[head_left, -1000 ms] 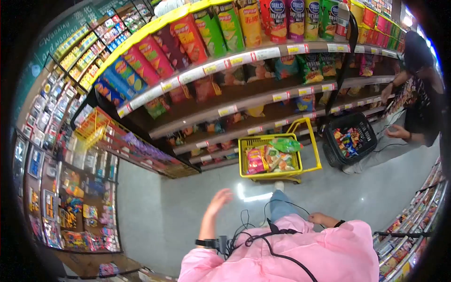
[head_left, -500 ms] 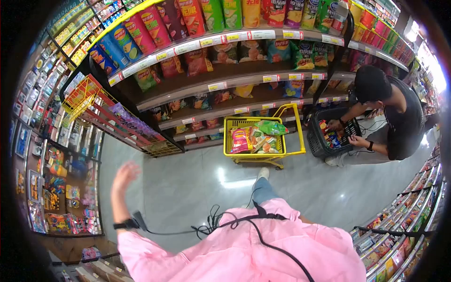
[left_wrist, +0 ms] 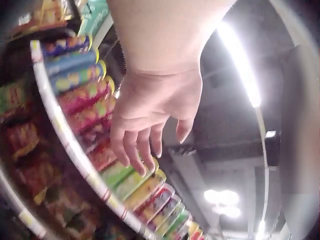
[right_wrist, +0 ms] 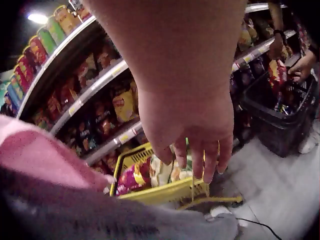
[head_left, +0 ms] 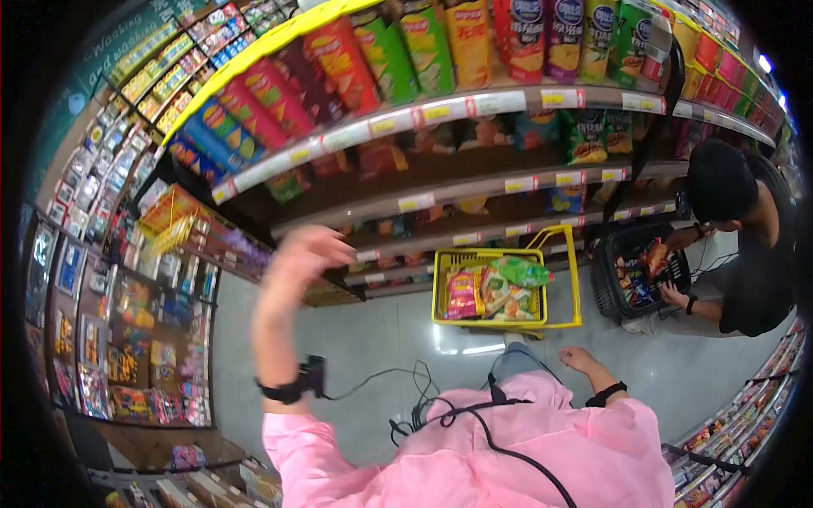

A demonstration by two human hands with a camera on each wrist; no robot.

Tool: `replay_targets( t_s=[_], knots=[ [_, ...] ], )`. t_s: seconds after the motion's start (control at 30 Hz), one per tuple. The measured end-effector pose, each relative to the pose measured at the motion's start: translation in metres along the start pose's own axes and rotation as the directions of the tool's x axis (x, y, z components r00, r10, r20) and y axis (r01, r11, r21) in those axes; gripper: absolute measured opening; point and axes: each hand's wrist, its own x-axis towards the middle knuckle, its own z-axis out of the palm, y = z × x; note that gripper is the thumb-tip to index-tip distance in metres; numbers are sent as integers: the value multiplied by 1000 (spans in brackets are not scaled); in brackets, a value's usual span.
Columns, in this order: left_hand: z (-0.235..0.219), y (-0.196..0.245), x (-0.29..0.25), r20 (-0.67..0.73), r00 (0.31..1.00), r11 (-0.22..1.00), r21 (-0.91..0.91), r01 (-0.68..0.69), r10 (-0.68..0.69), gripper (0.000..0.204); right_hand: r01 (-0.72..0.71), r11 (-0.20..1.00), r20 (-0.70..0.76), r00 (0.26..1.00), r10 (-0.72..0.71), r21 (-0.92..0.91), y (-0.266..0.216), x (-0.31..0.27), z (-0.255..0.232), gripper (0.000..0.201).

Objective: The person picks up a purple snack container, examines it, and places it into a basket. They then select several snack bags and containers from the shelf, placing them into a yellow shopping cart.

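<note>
My empty hands in the snack aisle

My left hand is raised toward the chip-bag shelves, fingers loose; my right hand hangs relaxed above the yellow wire basket.

Person wears a loose pink long-sleeved fabric top w/ a thin black cable looped across its front, black wrist strap w/ small camera block left of the top, black band at its right, blue jeans leg above it.
</note>
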Motion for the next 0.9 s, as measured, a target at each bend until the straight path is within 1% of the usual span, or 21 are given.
replay_targets(
  t_s=[0.03,0.07,0.1,0.13,0.17,0.2,0.27,0.37,0.43,0.47,0.5,0.57,0.6,0.67,0.7,0.73,0.77,0.8,0.83,0.87,0.9],
  knots=[
    [27,-32,23,178,982,996,70,49,-61,30,60,998,-57,997,-58,17,-13,7,-17,30],
    [58,-58,39,214,954,963,213,165,-211,31,116,993,-117,987,-112,28,-25,12,-36,30],
    [87,-85,54,276,936,898,433,83,-220,33,161,984,-160,976,-148,71,-39,18,-57,30],
    [114,-107,71,372,928,743,628,-230,-28,32,205,973,-202,963,-180,110,-54,22,-76,30],
    [138,-114,90,463,876,577,755,-311,-135,29,245,959,-240,949,-206,145,-67,24,-95,30],
    [155,-138,105,542,840,455,757,-469,-35,26,239,960,-250,948,-198,146,-81,24,-118,29],
    [184,-166,131,551,827,658,584,-476,109,24,226,964,-264,947,-184,140,-106,29,-168,27],
    [220,-186,169,528,846,827,439,-351,79,24,380,918,-431,851,-300,111,-115,47,-232,27],
    [245,-185,201,389,920,944,281,-173,53,22,399,895,-478,837,-268,197,-114,65,-271,28],
    [255,-184,221,316,948,977,190,-92,28,21,417,878,-501,826,-259,235,-115,77,-292,29],
    [263,-192,241,290,957,989,145,-28,-15,29,447,864,-535,800,-271,231,-118,89,-310,30],
    [288,-202,280,184,982,996,-76,50,-35,37,506,831,-596,749,-289,232,-125,114,-337,34],
    [301,-205,301,132,990,980,-185,77,-53,42,545,805,-626,719,-302,237,-129,128,-348,37],
    [319,-209,335,122,992,957,-285,50,-16,54,614,748,-681,661,-314,252,-137,153,-363,45],
    [322,-222,350,150,988,997,-68,31,-20,56,575,759,-678,691,-250,306,-144,161,-369,48],
    [325,-235,364,180,983,989,150,8,-35,59,530,768,-669,720,-184,360,-152,169,-373,51],
    [325,-219,377,217,976,984,179,-13,-26,70,487,772,-658,744,-120,409,-157,176,-379,54],
    [327,-209,386,265,950,971,216,106,-163,73,437,776,-611,787,-86,455,-160,182,-385,55],
    [329,-200,395,307,906,941,260,216,-292,76,388,777,-563,825,-53,495,-162,189,-391,57],
    [333,-197,401,340,846,899,306,314,-411,80,342,777,-516,856,-26,529,-167,192,-395,59],
    [340,-197,403,286,860,892,302,337,-422,65,354,768,-504,863,-48,533,-172,192,-397,56]
  ],
)
